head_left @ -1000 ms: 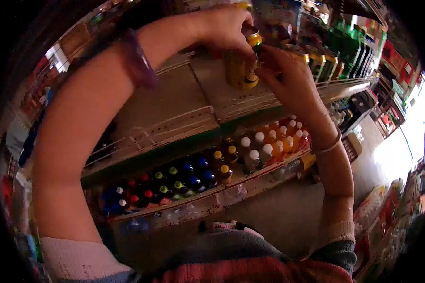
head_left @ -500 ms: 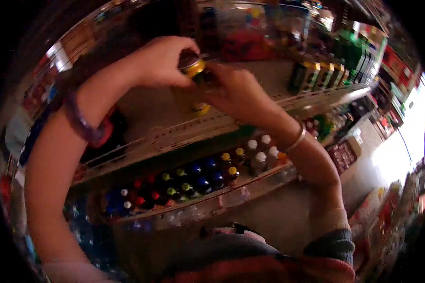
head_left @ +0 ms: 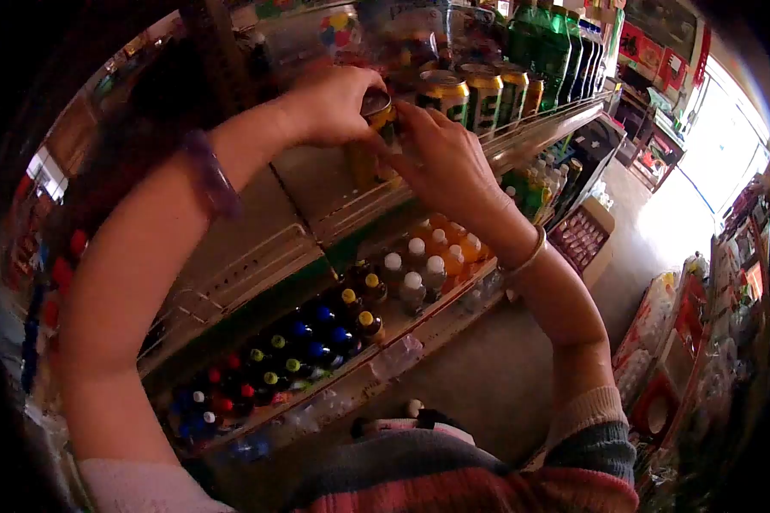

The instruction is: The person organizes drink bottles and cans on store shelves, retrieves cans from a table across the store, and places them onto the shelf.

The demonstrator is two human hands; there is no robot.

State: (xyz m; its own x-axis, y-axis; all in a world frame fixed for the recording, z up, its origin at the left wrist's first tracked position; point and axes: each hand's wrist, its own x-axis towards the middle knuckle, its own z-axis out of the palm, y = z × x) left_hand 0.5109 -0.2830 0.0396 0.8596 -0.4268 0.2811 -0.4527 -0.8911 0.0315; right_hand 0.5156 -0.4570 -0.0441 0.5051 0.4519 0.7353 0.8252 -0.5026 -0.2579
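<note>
A drink can [head_left: 385, 120] with a gold rim and dark sides stands on or just above the upper shelf, between my hands. My left hand [head_left: 338, 107] curls around its far left side near the top. From the right, my right hand [head_left: 453, 158] closes its fingers on the can's near side, and they cover much of it. Lower down, a yellowish part of a can [head_left: 364, 167] shows below my hands; I cannot tell whether it is the same can. Beside my right hand stands a row of matching gold-topped cans [head_left: 484, 94].
Green bottles [head_left: 552, 51] stand behind the cans at the right end of the shelf. Wire guards edge the upper shelf [head_left: 316, 184]. Below, a lower shelf holds bottles with white caps [head_left: 413, 280], blue caps [head_left: 318, 350] and red caps. An aisle floor [head_left: 496, 359] runs to the right.
The view has swung right, bringing the row of cans close beside my hands. Both hands still hold the can, now near the end of that row.
</note>
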